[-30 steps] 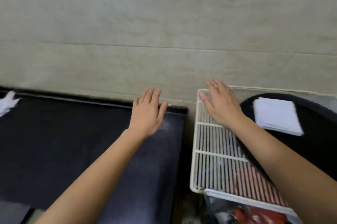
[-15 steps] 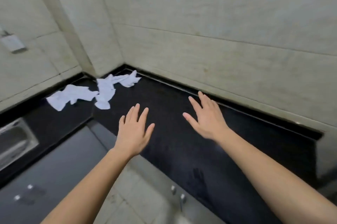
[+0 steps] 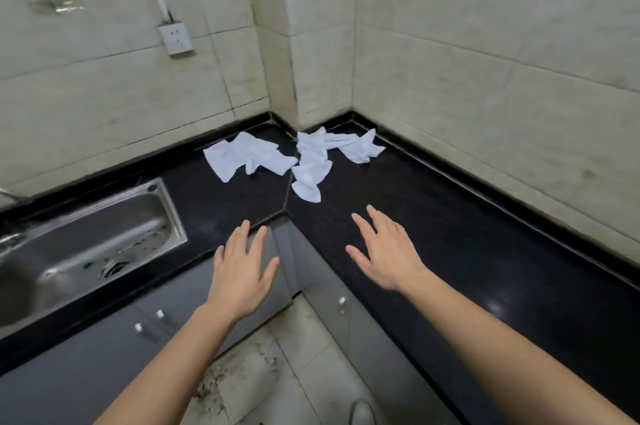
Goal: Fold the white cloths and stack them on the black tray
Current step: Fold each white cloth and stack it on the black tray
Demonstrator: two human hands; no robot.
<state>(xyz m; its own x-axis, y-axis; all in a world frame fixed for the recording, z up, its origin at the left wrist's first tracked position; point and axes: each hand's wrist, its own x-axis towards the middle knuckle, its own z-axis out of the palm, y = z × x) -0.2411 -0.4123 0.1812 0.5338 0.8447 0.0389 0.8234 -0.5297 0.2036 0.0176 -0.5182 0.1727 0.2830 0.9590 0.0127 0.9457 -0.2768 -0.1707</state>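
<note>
Reaching forward, your left hand (image 3: 242,272) and right hand (image 3: 388,253) are both spread flat with fingers apart, palms down, and neither grips anything. Your left hand hangs over the inner corner edge of the black L-shaped table (image 3: 450,216), in front of the grey cabinet doors (image 3: 104,355) below it, while your right hand hovers above the right-hand run of that table. You have the white cloths (image 3: 294,156) ahead of both hands, crumpled in the far corner where the two tiled walls (image 3: 485,43) meet, well apart from your fingertips and untouched. You can count two loose clumps: one (image 3: 247,156) lies to the left of the table's diagonal seam, beyond your left hand, and the other (image 3: 323,154) stretches across the right of that seam, its nearest tip pointing toward the gap between your hands. How many separate cloths make up each clump you cannot tell, since they are bunched and overlapping. You see one steel sink (image 3: 86,244) set into the table to the left of your left hand, one wall socket (image 3: 175,38) above it with a white conduit running up, and three small knobs on the cabinet doors. You see two hands and two bare forearms.
</note>
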